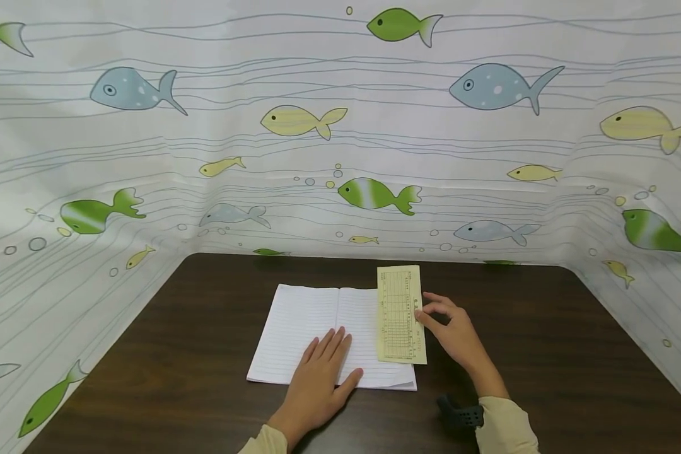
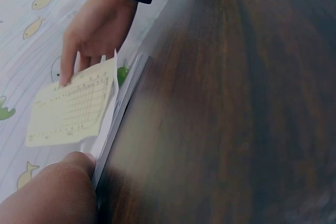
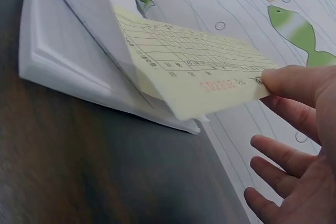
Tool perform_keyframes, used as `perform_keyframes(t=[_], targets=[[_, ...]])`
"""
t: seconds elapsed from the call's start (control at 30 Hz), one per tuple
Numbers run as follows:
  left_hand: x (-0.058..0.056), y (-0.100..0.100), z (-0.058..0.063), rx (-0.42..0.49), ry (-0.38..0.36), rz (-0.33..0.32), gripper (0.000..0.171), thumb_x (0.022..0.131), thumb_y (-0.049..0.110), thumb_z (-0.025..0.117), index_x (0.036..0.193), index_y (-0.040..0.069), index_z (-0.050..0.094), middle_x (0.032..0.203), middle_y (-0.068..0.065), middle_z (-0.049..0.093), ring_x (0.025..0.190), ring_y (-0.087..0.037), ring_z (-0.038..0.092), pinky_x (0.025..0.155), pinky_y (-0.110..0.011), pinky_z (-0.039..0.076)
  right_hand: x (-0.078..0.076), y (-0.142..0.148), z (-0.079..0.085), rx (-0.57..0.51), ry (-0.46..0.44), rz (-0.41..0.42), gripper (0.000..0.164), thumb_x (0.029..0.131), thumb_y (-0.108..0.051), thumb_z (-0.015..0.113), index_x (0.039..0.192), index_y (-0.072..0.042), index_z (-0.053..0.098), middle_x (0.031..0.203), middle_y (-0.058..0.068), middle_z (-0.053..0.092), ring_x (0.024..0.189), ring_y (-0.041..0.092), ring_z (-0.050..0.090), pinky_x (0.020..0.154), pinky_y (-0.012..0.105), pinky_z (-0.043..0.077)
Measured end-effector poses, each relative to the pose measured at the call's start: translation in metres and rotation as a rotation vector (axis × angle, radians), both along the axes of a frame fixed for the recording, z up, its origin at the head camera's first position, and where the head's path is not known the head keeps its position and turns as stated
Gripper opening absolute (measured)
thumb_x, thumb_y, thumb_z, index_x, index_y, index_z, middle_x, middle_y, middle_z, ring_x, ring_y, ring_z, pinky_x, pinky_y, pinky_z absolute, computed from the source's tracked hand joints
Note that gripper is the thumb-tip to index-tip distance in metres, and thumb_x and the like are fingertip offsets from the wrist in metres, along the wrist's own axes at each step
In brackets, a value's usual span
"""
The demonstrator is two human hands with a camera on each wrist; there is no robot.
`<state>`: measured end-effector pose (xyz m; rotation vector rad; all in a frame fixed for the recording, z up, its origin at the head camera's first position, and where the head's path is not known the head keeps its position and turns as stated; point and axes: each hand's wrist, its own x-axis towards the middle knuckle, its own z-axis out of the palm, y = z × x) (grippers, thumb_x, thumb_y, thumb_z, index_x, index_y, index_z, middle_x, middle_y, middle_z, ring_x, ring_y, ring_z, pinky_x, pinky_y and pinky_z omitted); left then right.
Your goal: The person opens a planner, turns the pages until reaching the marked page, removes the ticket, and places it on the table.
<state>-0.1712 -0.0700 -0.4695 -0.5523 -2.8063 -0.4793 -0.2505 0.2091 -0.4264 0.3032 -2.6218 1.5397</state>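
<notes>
A lined notebook [image 1: 306, 321] lies open on the dark table. My left hand [image 1: 320, 377] rests flat on its pages near the fold, fingers straight. Over the right page is a yellow printed form [image 1: 398, 315] with a grid and, in the right wrist view, a red number. My right hand [image 1: 453, 326] pinches the form's right edge between thumb [image 3: 289, 83] and index finger, the other fingers loosely spread. In the left wrist view the form [image 2: 73, 108] appears tilted up off the page. Part of the right page is hidden beneath it.
The dark wooden table [image 1: 176, 359] extends on both sides of the notebook. A white sheet with printed fish [image 1: 374, 194] stands behind and along both sides. A black band [image 1: 462, 414] is on the right wrist, by the sleeve [image 1: 505, 425].
</notes>
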Motion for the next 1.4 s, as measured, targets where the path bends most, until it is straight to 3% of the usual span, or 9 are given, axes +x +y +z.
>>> perform_keyframes(t=[0.43,0.67,1.1,1.23,1.4], targets=[[-0.001,0.001,0.0,0.008,0.029,-0.004,0.065,0.106,0.054,0.048,0.152,0.008,0.052,0.158,-0.009,0.048,0.149,-0.028,0.04,0.121,-0.051,0.029,0.003,0.018,0.018,-0.061,0.016,-0.041,0.024,0.104,-0.02,0.065,0.109,0.002,0.073,0.145,0.025,0.056,0.132,0.046,0.055,0.108,0.062,0.045],[-0.001,0.0,0.0,-0.002,0.005,0.001,0.065,0.106,0.053,0.048,0.153,0.008,0.051,0.16,-0.009,0.046,0.15,-0.027,0.038,0.122,-0.05,0.028,0.005,0.027,0.022,-0.074,0.017,-0.068,0.027,0.105,-0.019,0.062,0.113,0.005,0.071,0.145,0.026,0.056,0.128,0.044,0.058,0.108,0.061,0.046],[0.0,-0.001,-0.001,0.012,0.028,-0.012,0.066,0.106,0.054,0.048,0.152,0.007,0.051,0.159,-0.009,0.048,0.149,-0.029,0.039,0.121,-0.051,0.029,0.006,0.038,0.022,-0.056,-0.028,-0.105,0.03,0.107,-0.022,0.059,0.117,0.005,0.068,0.144,0.025,0.056,0.125,0.039,0.058,0.106,0.058,0.045],[-0.001,0.0,-0.001,0.008,0.009,-0.01,0.066,0.106,0.054,0.048,0.153,0.008,0.05,0.16,-0.009,0.046,0.151,-0.028,0.038,0.122,-0.051,0.028,0.006,0.041,0.022,-0.049,-0.038,-0.106,0.03,0.107,-0.023,0.06,0.117,0.004,0.069,0.141,0.024,0.058,0.122,0.035,0.059,0.103,0.052,0.046],[-0.001,0.0,-0.001,0.007,0.008,-0.01,0.066,0.105,0.053,0.049,0.153,0.008,0.051,0.159,-0.009,0.047,0.15,-0.028,0.038,0.123,-0.052,0.028,0.006,0.05,0.021,-0.013,-0.047,-0.128,0.029,0.107,-0.024,0.06,0.113,0.003,0.069,0.124,0.019,0.066,0.11,0.028,0.058,0.093,0.041,0.045]])
